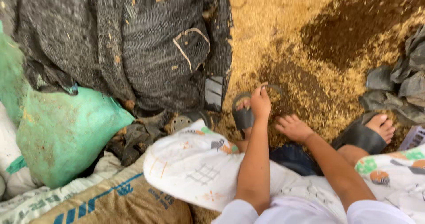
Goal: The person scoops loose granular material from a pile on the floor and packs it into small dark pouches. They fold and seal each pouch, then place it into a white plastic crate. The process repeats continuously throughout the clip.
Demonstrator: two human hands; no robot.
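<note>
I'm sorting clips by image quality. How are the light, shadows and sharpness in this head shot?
Head view: soft, even daylight, no glare or hard shadows; the left hand and right hand over the husk-strewn ground look reasonably sharp; the black mesh sack is dark but its weave reads; slight wide-angle stretch at the edges.

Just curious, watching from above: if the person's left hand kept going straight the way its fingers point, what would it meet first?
The left hand points away from the body, over the black rubber sandal. Going on, it would probably meet the loose tan husk-covered ground first, though depth is hard to judge from above.
</note>
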